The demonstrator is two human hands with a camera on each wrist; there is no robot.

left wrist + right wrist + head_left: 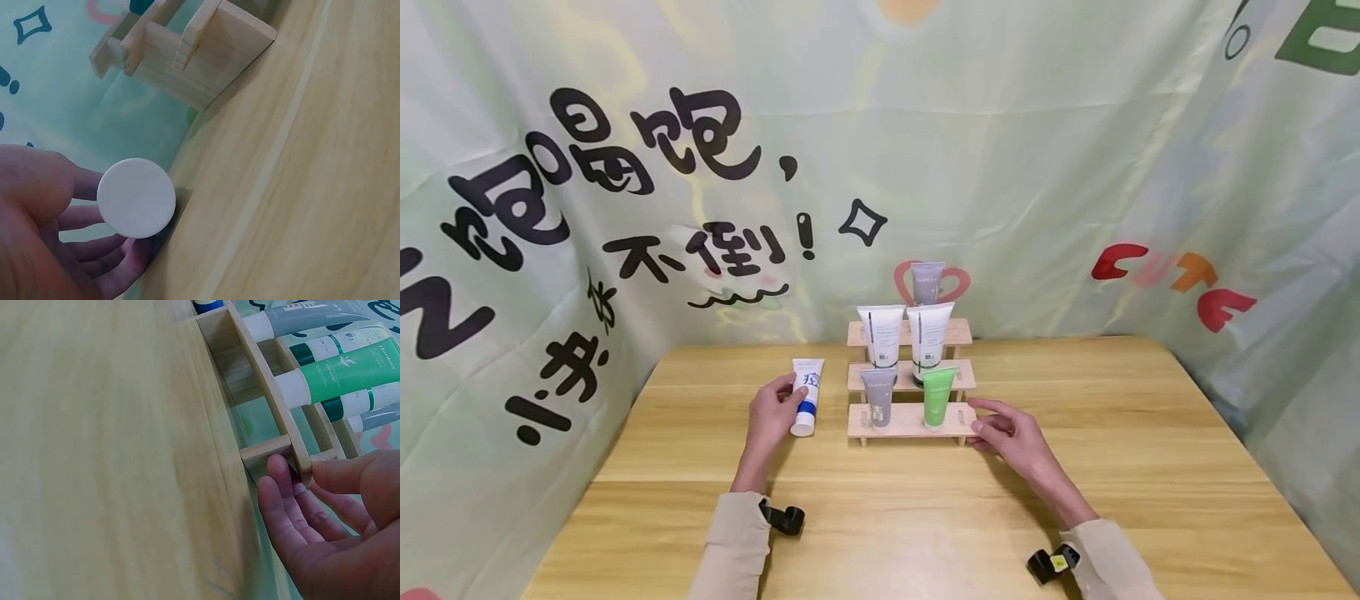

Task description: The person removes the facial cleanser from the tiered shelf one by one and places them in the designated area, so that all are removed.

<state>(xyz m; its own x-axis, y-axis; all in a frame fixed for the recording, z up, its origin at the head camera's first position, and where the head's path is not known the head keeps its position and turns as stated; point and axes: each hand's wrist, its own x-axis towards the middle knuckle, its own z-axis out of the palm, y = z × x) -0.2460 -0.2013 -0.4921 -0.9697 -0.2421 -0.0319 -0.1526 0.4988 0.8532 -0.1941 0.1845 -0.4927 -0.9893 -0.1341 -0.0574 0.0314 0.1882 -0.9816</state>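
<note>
My left hand (775, 412) grips a white squeeze tube (806, 404) with a blue band and blue lettering, left of a wooden stepped display rack (902, 431). In the left wrist view, the tube's round white cap (136, 198) faces the camera, with the fingers curled about the tube behind it. At the rack's right end, my right hand (1015, 437) pinches the lowest step, thumb on the board's edge and fingers under it in the right wrist view. That step carries a grey tube (880, 400) and a green tube (937, 398), both standing on their caps.
Two white tubes with dark caps (882, 333) stand on the middle step. Another grey tube (927, 283) is on the top step. The rack stands toward the back of a wooden table (887, 517), before a printed cloth backdrop (1015, 167).
</note>
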